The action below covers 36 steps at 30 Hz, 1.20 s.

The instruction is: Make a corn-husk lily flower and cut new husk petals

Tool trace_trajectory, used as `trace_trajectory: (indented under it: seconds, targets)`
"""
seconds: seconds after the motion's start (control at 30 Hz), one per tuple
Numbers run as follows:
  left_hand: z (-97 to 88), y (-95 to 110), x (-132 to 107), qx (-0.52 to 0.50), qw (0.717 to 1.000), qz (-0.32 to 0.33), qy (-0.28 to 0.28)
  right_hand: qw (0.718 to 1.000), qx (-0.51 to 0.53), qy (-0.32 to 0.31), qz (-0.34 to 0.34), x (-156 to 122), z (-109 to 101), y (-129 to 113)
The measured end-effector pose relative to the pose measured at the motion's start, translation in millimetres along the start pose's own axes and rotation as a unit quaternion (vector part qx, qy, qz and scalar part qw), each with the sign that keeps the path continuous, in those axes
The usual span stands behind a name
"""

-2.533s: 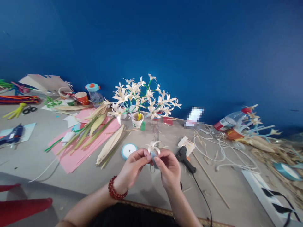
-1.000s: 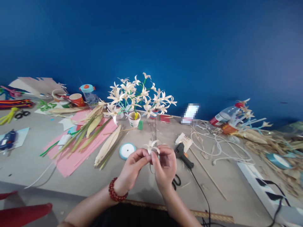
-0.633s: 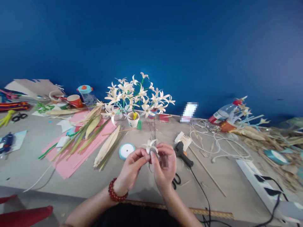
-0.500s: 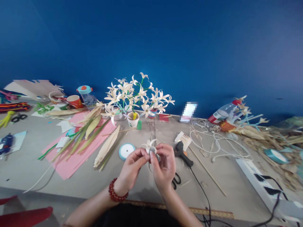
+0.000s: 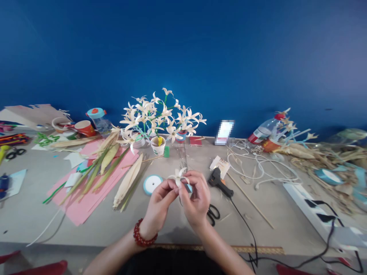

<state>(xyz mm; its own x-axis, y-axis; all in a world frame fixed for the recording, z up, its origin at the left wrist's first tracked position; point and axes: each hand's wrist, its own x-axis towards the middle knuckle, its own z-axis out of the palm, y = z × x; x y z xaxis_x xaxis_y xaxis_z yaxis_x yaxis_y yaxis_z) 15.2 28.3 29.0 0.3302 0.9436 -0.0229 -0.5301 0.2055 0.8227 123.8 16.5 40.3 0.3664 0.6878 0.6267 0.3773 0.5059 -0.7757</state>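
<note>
Between my two hands is a cream-white craft flower (image 5: 179, 175) with curled, pointed petals. My left hand (image 5: 163, 196), with a red bead bracelet (image 5: 142, 233) at the wrist, pinches its left side between thumb and fingertips. Opposite it, the thumb and fingers of my right hand (image 5: 196, 195) close on the flower's right side and base. My fingers hide most of the base. A ribbon spool (image 5: 153, 185) lies left of my hands. Black-handled scissors (image 5: 213, 214) are partly hidden behind my right hand, and a black glue gun (image 5: 220, 182) rests to its right.
Similar flowers (image 5: 164, 112) stand in cups at the back. Corn husks (image 5: 128, 181) and pink sheets (image 5: 83, 202) lie left. On the right are a thin stick (image 5: 252, 200), a white cable (image 5: 265, 177), a power strip (image 5: 309, 217), a tilted bottle (image 5: 262, 131) and dried husks (image 5: 309, 162).
The flower has turned in my fingers, so its petals show more openly and the grey round patch by my right thumb is out of sight. The view has shifted slightly.
</note>
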Motion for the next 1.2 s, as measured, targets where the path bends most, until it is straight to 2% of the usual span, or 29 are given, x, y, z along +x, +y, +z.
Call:
trace_trajectory:
  seconds: [0.5, 1.2]
  targets:
    - [2.2, 2.9, -2.1, 0.113, 0.989, 0.091, 0.006, 1.0, -0.017, -0.013, -0.019, 7.3, 0.3, -7.7]
    - [-1.6, -5.6, -2.2, 0.073, 0.996, 0.045, 0.039, 0.999, -0.033, -0.021, -0.031, 7.5, 2.1, -6.7]
